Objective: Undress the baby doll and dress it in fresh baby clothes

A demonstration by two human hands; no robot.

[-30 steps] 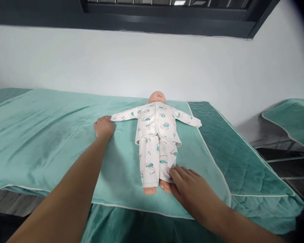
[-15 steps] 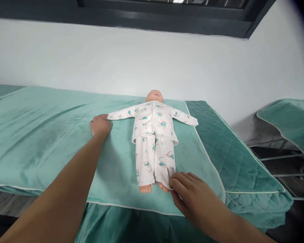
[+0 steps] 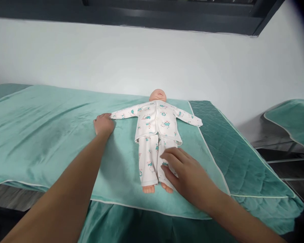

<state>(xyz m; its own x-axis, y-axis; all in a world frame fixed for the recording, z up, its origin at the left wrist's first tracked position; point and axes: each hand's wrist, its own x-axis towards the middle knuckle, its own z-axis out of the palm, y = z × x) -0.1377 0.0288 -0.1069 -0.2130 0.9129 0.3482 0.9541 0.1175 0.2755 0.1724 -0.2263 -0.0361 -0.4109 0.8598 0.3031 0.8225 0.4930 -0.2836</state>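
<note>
Dark frame (image 3: 147, 20) above white wall (image 3: 131, 60)

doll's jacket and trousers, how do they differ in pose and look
The jacket has its sleeves spread wide to both sides, while the trousers have their legs lying close together. The right hand blocks part of the trousers from view; the jacket's front shows uncovered. The jacket's hem lies over the top of the trousers. Both are white with teal patterns.
</note>
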